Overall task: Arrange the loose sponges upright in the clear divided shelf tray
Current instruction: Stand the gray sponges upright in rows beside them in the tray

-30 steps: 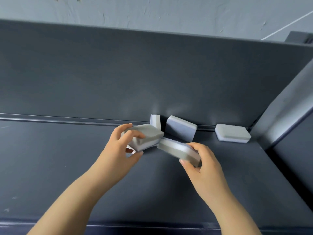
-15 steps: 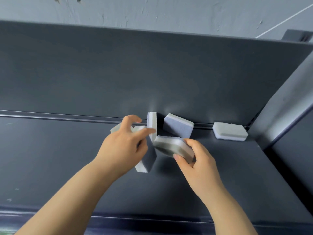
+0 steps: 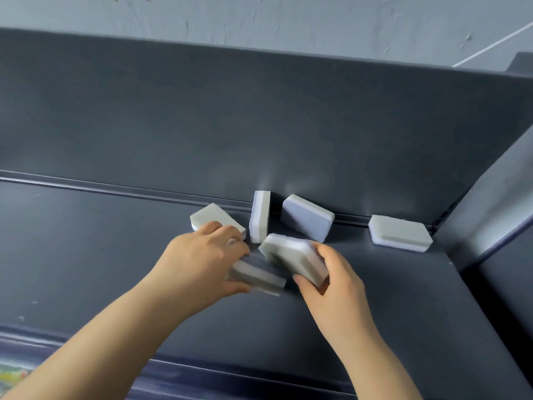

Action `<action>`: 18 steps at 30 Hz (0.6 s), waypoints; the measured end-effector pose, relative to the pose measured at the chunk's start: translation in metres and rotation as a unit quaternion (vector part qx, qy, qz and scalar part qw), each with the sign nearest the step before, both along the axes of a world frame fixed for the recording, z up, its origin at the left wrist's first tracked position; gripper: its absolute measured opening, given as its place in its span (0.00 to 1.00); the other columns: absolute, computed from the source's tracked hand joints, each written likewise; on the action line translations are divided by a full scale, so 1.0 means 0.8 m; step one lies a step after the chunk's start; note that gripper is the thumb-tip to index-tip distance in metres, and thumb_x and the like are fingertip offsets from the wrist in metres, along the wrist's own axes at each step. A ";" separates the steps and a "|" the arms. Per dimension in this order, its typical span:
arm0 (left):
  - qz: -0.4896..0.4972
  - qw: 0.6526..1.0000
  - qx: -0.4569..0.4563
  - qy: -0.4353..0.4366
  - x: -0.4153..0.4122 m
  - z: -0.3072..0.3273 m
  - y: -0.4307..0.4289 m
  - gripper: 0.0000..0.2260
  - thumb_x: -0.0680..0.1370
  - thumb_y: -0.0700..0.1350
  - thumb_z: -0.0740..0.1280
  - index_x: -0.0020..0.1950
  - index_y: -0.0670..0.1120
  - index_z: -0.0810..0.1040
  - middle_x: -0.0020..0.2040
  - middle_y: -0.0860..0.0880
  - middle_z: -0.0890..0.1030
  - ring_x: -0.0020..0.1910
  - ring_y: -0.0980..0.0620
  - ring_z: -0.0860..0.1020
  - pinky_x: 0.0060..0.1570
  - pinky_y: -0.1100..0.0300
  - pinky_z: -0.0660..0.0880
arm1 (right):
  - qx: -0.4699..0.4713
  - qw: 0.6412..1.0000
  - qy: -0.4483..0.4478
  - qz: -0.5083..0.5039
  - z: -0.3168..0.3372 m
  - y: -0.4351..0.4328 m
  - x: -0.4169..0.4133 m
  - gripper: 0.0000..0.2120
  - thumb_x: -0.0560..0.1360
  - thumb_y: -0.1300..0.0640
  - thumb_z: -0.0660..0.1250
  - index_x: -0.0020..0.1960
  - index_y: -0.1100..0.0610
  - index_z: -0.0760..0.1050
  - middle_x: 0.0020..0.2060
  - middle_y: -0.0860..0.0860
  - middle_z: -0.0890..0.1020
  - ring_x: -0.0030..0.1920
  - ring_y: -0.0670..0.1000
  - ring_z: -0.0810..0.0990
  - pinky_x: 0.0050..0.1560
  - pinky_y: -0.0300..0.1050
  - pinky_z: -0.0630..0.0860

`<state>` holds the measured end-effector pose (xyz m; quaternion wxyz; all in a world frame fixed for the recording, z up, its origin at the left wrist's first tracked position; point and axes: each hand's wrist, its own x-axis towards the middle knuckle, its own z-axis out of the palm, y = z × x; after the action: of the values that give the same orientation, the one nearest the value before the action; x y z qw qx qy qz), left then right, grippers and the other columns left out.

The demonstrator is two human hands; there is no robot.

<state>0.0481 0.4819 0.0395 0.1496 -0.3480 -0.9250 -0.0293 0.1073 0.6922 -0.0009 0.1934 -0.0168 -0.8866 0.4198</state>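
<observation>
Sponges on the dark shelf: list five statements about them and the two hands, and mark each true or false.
1. The right hand grips a grey-topped sponge. True.
2. The far-right sponge stands upright. False: it lies flat on the shelf.
3. One sponge stands on its narrow edge near the back wall. True: the upright sponge.
4. The left hand holds nothing. False: it holds a blurred sponge between thumb and fingers.
5. A clear divided tray sits on the shelf. False: no tray shows in this view.
</observation>
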 end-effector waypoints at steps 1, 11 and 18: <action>-0.002 1.000 -0.003 0.011 0.001 -0.001 -0.003 0.19 0.64 0.67 0.67 0.44 0.54 0.80 0.45 0.56 0.79 0.43 0.53 0.78 0.31 0.60 0.74 | 0.007 1.000 0.011 0.004 -0.001 -0.002 -0.002 0.23 0.70 0.57 0.72 0.62 0.48 0.71 0.50 0.35 0.74 0.50 0.38 0.72 0.48 0.22 0.65; 0.080 0.979 0.188 0.014 0.049 -0.017 -0.105 0.18 0.70 0.57 0.68 0.55 0.51 0.71 0.48 0.55 0.77 0.47 0.56 0.72 0.47 0.63 0.72 | 0.022 0.985 0.143 0.096 0.018 -0.066 -0.017 0.18 0.68 0.55 0.69 0.58 0.52 0.73 0.48 0.42 0.76 0.50 0.36 0.72 0.51 0.22 0.65; 0.190 0.954 0.214 0.093 0.124 -0.016 -0.245 0.19 0.72 0.57 0.65 0.56 0.46 0.76 0.49 0.54 0.78 0.48 0.52 0.73 0.51 0.61 0.70 | 0.048 0.958 0.133 0.251 0.021 -0.230 0.001 0.20 0.70 0.47 0.66 0.60 0.52 0.73 0.54 0.45 0.76 0.55 0.42 0.74 0.57 0.27 0.66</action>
<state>0.1473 0.2861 0.0268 0.3089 -0.1269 -0.9280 -0.1651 0.1080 0.5082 0.0156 0.1990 0.2715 -0.8475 0.4104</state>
